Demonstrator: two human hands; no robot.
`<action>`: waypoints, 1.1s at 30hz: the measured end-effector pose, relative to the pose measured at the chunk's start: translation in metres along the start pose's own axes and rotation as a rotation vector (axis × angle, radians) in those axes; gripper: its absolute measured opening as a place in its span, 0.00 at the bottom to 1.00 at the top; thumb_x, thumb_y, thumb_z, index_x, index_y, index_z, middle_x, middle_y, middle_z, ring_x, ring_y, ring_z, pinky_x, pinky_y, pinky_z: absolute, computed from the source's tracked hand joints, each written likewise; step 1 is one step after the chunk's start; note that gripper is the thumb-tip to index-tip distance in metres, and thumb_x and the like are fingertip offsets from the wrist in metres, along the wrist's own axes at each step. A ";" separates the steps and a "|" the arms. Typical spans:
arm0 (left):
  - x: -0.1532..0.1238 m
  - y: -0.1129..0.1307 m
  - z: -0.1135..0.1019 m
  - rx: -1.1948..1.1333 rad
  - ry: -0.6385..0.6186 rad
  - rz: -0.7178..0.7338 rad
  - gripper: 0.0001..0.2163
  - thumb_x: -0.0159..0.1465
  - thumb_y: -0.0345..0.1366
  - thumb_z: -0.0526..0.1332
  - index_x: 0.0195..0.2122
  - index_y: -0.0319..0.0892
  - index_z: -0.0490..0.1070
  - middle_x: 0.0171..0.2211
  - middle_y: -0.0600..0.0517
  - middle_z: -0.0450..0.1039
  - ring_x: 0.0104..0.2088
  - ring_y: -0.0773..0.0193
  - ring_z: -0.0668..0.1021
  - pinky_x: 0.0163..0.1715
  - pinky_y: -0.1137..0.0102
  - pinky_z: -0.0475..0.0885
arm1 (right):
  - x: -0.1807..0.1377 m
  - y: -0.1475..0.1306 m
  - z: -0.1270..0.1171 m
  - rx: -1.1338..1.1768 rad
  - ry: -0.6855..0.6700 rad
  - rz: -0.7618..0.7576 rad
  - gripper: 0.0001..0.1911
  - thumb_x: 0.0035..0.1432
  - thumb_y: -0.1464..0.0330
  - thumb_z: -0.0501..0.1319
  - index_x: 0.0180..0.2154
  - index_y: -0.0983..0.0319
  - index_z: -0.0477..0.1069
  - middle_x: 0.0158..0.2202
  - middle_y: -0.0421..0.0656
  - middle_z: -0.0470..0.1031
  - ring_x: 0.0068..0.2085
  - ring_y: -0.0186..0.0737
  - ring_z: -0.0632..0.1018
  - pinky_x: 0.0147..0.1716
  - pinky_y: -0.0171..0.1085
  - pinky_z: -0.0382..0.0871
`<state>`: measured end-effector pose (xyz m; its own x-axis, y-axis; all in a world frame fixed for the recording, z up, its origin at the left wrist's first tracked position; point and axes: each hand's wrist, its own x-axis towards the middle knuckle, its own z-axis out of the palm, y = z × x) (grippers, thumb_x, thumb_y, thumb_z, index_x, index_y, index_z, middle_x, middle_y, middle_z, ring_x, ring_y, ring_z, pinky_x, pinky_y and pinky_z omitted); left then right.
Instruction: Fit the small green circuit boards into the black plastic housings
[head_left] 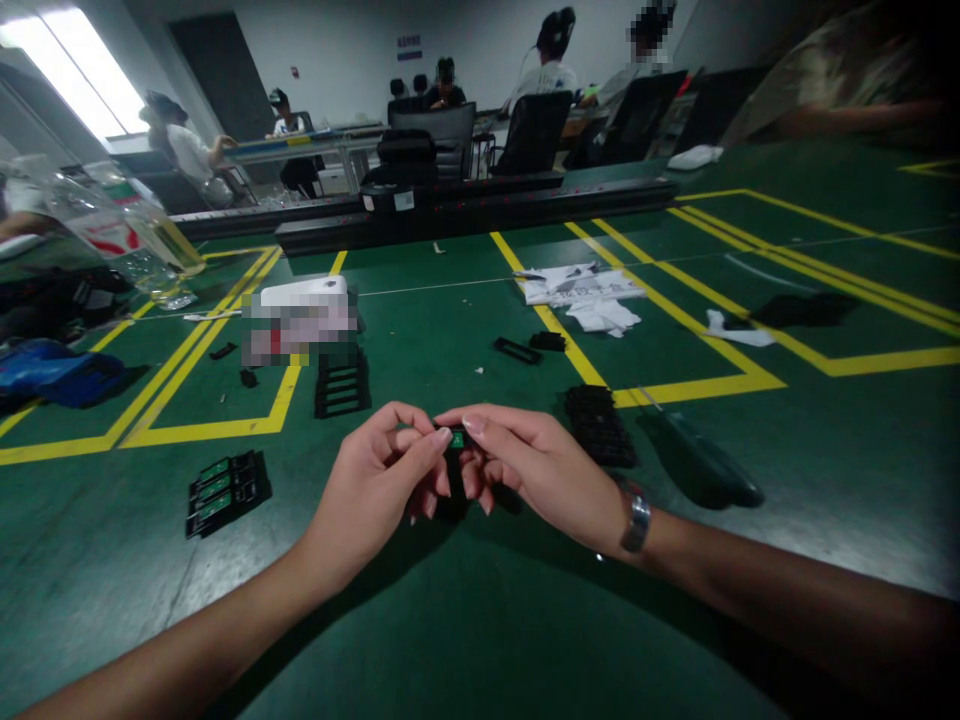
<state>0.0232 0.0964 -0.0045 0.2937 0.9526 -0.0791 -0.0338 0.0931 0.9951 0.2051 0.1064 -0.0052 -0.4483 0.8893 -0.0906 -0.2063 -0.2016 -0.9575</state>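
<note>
Between my two hands, above the green table, is a small black part with a green circuit board [457, 439]. My left hand [386, 470] pinches its left end between thumb and fingers. At the other end, the thumb and fingers of my right hand [521, 455] close on the same part; the fingers hide most of it. Left of my hands lies a black tray with several green boards [217, 495]. A slotted black frame [342, 385] rests beyond my left hand. Just past my right hand sits a pile of black parts [600, 425].
A screwdriver with a dark handle [701, 465] lies at right. Beyond are a black rectangular frame [517, 351], white paper scraps [581, 287] and a white phone-like object [304, 293]. Bottles [124, 235] and a blue item [60, 375] are at left. Several people sit farther back.
</note>
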 end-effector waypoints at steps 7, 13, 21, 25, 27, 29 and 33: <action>-0.001 0.001 0.001 -0.005 -0.010 -0.011 0.13 0.69 0.43 0.63 0.36 0.41 0.63 0.20 0.57 0.72 0.15 0.76 0.70 0.15 0.83 0.63 | -0.001 -0.001 0.000 -0.016 -0.010 -0.014 0.19 0.68 0.59 0.60 0.52 0.67 0.76 0.26 0.41 0.74 0.26 0.32 0.76 0.22 0.30 0.71; 0.000 0.001 0.001 -0.007 -0.014 0.008 0.12 0.69 0.43 0.62 0.38 0.42 0.62 0.21 0.57 0.73 0.16 0.75 0.71 0.15 0.82 0.64 | 0.000 -0.001 -0.001 -0.005 -0.008 -0.006 0.18 0.69 0.61 0.59 0.52 0.67 0.76 0.26 0.42 0.75 0.26 0.32 0.77 0.22 0.29 0.71; -0.001 -0.001 0.000 0.035 -0.004 0.025 0.11 0.71 0.44 0.60 0.39 0.41 0.63 0.22 0.56 0.73 0.17 0.74 0.71 0.16 0.82 0.64 | 0.000 0.000 0.000 0.025 -0.016 0.009 0.17 0.70 0.62 0.59 0.52 0.67 0.75 0.27 0.41 0.74 0.26 0.33 0.78 0.21 0.29 0.72; -0.002 0.000 0.000 0.037 0.013 0.040 0.12 0.70 0.45 0.61 0.38 0.41 0.63 0.21 0.57 0.72 0.17 0.75 0.70 0.16 0.81 0.64 | 0.000 0.000 0.000 0.008 -0.009 0.010 0.17 0.70 0.63 0.59 0.52 0.67 0.75 0.29 0.42 0.74 0.27 0.33 0.78 0.22 0.30 0.72; -0.003 0.001 -0.001 0.050 0.025 0.052 0.12 0.70 0.45 0.61 0.38 0.41 0.64 0.20 0.58 0.70 0.17 0.75 0.69 0.17 0.81 0.63 | 0.000 0.000 0.000 -0.012 -0.016 0.000 0.18 0.70 0.63 0.58 0.53 0.68 0.74 0.30 0.43 0.74 0.28 0.34 0.79 0.22 0.30 0.73; -0.003 0.000 -0.001 0.060 0.032 0.069 0.12 0.70 0.45 0.62 0.37 0.41 0.64 0.19 0.60 0.67 0.17 0.76 0.67 0.17 0.82 0.62 | 0.000 0.000 -0.001 -0.034 -0.030 -0.017 0.18 0.70 0.64 0.58 0.53 0.69 0.74 0.31 0.44 0.75 0.28 0.34 0.79 0.23 0.30 0.73; -0.001 -0.001 0.000 0.077 0.041 0.090 0.12 0.70 0.44 0.61 0.37 0.42 0.64 0.18 0.61 0.64 0.18 0.77 0.65 0.18 0.82 0.61 | 0.000 0.000 0.000 -0.066 -0.044 -0.039 0.17 0.69 0.65 0.59 0.53 0.70 0.75 0.31 0.45 0.75 0.28 0.34 0.79 0.23 0.31 0.73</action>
<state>0.0224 0.0950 -0.0051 0.2532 0.9674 0.0101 0.0152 -0.0144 0.9998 0.2054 0.1066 -0.0050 -0.4787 0.8769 -0.0425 -0.1671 -0.1386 -0.9762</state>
